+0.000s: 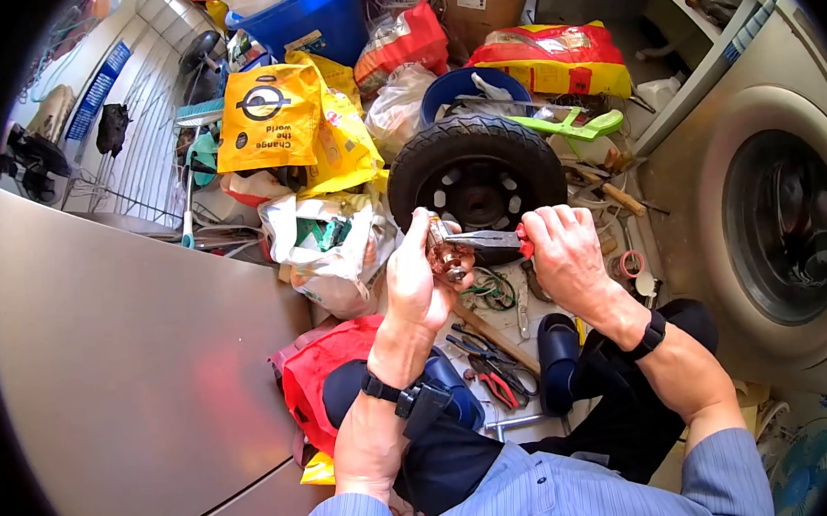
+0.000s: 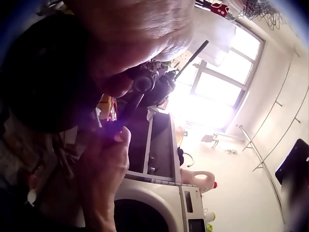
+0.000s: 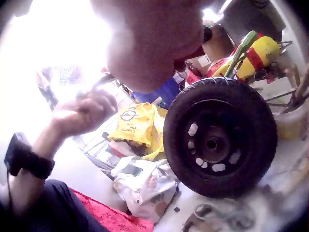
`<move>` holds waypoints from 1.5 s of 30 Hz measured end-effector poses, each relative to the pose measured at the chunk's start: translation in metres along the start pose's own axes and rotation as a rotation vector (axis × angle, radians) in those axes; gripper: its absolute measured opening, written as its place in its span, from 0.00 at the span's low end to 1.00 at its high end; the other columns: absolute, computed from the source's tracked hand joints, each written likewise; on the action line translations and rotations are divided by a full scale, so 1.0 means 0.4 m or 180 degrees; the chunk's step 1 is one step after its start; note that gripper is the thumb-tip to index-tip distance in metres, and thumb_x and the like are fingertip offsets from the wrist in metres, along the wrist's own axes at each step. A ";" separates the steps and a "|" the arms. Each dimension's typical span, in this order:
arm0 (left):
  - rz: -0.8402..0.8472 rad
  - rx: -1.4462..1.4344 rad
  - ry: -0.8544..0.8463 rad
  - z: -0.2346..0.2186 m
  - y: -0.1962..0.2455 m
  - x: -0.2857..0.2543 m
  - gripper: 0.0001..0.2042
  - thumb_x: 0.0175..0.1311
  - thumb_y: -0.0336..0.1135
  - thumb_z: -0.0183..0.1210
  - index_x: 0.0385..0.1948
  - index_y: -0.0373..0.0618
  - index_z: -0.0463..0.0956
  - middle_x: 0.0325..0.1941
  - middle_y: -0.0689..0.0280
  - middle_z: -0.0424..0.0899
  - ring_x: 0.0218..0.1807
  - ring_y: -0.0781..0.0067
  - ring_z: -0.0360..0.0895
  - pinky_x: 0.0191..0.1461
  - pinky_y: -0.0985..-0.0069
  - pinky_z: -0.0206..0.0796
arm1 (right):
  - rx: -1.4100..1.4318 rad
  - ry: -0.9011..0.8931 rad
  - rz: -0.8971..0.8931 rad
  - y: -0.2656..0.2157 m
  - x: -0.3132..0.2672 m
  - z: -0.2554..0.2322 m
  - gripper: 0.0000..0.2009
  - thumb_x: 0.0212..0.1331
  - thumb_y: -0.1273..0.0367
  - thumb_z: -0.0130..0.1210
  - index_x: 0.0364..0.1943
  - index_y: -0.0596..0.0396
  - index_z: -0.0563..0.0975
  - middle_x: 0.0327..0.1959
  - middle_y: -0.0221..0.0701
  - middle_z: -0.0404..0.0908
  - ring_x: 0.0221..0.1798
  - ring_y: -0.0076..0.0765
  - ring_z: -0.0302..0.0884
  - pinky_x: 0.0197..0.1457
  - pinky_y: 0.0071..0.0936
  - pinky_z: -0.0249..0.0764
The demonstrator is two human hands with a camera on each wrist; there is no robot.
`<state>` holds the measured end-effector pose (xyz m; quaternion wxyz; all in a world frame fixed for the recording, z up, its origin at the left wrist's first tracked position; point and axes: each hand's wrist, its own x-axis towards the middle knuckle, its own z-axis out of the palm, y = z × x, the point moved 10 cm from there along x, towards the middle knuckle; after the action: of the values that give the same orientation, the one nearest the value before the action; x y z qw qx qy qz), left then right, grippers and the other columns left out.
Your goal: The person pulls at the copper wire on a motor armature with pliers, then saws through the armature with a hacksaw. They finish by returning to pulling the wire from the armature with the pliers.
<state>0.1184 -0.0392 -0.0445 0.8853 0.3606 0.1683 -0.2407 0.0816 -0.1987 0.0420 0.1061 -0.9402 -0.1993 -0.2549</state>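
In the head view my left hand (image 1: pixel 411 282) holds up a small metal part with copper-coloured windings (image 1: pixel 444 258), fingers bent around it. My right hand (image 1: pixel 567 252) grips the red handles (image 1: pixel 525 241) of long-nosed pliers (image 1: pixel 489 240), whose tips meet the windings from the right. The left wrist view shows the dark round end of the part (image 2: pixel 144 84) below the left hand, against bright window light. From the right wrist, the left hand (image 3: pixel 84 116) appears raised, and the pliers are mostly hidden behind the right hand (image 3: pixel 149 53).
A black wheel with a tyre (image 1: pixel 477 172) stands just beyond the hands. Between the shoes lie pliers (image 1: pixel 499 382) and a wooden handle (image 1: pixel 496 337). A washing machine (image 1: pixel 714 170) is at the right, full bags (image 1: pixel 327 254) at the left, and a blue tub (image 1: pixel 311 21) behind.
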 end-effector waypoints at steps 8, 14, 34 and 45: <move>0.0040 -0.0073 -0.0061 0.014 -0.005 -0.010 0.23 0.82 0.56 0.48 0.40 0.42 0.78 0.29 0.60 0.83 0.24 0.66 0.79 0.24 0.68 0.69 | -0.0003 0.0049 -0.0024 0.015 -0.004 0.016 0.12 0.57 0.72 0.58 0.46 0.55 0.76 0.39 0.35 0.78 0.46 0.42 0.77 0.51 0.39 0.70; 0.0114 -0.0070 0.0012 0.001 -0.006 -0.008 0.23 0.82 0.55 0.47 0.42 0.41 0.78 0.30 0.58 0.83 0.27 0.64 0.80 0.26 0.66 0.73 | 0.0000 -0.0160 -0.0049 0.019 -0.003 0.017 0.09 0.56 0.72 0.58 0.42 0.53 0.76 0.35 0.34 0.76 0.41 0.42 0.75 0.48 0.39 0.70; -0.0564 0.0682 -0.0410 -0.019 -0.049 -0.014 0.21 0.80 0.55 0.53 0.44 0.42 0.78 0.26 0.69 0.78 0.19 0.78 0.72 0.15 0.79 0.57 | 0.1966 -0.2148 0.0786 0.005 -0.106 0.146 0.09 0.65 0.67 0.63 0.39 0.59 0.79 0.32 0.49 0.84 0.38 0.62 0.83 0.42 0.48 0.78; -0.0915 0.0888 -0.1264 0.020 -0.088 -0.073 0.24 0.83 0.52 0.47 0.53 0.34 0.76 0.30 0.65 0.81 0.15 0.77 0.70 0.11 0.80 0.58 | 0.3437 -0.3259 0.1346 -0.067 -0.204 0.149 0.10 0.69 0.66 0.63 0.38 0.60 0.78 0.21 0.28 0.77 0.26 0.29 0.71 0.34 0.34 0.71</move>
<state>0.0760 -0.0582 -0.0449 0.7995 0.3972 0.0062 -0.4506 0.0318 -0.1827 -0.0483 0.4910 -0.7769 -0.1364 0.3698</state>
